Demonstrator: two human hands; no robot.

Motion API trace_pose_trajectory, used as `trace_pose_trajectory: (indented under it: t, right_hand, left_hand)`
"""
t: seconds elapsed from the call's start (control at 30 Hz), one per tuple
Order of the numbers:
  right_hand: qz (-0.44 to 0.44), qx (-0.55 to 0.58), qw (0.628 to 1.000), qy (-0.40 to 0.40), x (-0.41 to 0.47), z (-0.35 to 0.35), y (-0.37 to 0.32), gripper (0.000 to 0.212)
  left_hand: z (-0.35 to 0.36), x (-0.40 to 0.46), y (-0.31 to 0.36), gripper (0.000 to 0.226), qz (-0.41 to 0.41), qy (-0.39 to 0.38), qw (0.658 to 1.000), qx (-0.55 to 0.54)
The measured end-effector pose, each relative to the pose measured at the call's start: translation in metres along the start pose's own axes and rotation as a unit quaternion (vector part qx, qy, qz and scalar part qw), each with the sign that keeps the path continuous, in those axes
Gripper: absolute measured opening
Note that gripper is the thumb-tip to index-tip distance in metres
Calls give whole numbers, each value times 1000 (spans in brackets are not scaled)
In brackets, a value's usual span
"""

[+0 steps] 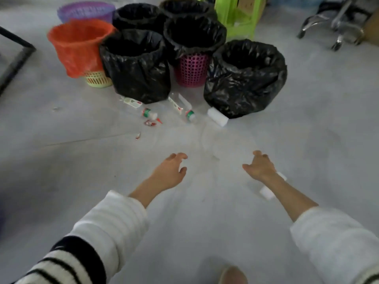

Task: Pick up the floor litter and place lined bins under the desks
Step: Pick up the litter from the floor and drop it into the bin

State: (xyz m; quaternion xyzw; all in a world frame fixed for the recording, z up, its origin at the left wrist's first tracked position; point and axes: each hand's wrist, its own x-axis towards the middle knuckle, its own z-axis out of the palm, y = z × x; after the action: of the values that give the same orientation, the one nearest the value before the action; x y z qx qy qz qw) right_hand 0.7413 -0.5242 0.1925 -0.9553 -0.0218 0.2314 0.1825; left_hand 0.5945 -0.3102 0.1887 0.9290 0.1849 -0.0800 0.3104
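Several bins stand clustered on the grey floor ahead. Black liners cover most of them, among them the front one (136,66), a pink basket (192,70) and the right one (246,78). An orange-lined bin (78,48) and an unlined purple basket (86,11) stand at the left. Litter lies in front: two clear bottles with green caps (148,113) (189,114), a white piece (217,116), red scraps (150,123). My left hand (170,173) and right hand (259,166) reach forward above the floor, fingers spread, holding nothing. A white piece (266,192) lies under my right forearm.
A green plastic stool (235,17) stands behind the bins. An office chair base (338,23) is at the top right. A black desk frame (16,56) runs along the left edge. The tip of my shoe (232,275) shows at the bottom.
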Motion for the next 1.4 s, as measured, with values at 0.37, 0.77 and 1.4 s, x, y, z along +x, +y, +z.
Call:
trace_pose_trajectory:
  t: [0.37,0.77,1.4]
  right_hand:
    - [211,97,971,60,74,43,102,61]
    - [-19,50,998,21,141,5,39,63]
    - [-103,-117,977,145,232,76,44,57]
  left_hand:
    - [74,73,31,37,-49,-98,992,56]
    - [17,165,60,47,-23,-111,976,184]
    - [84,338,58,81,111,-58,944,306]
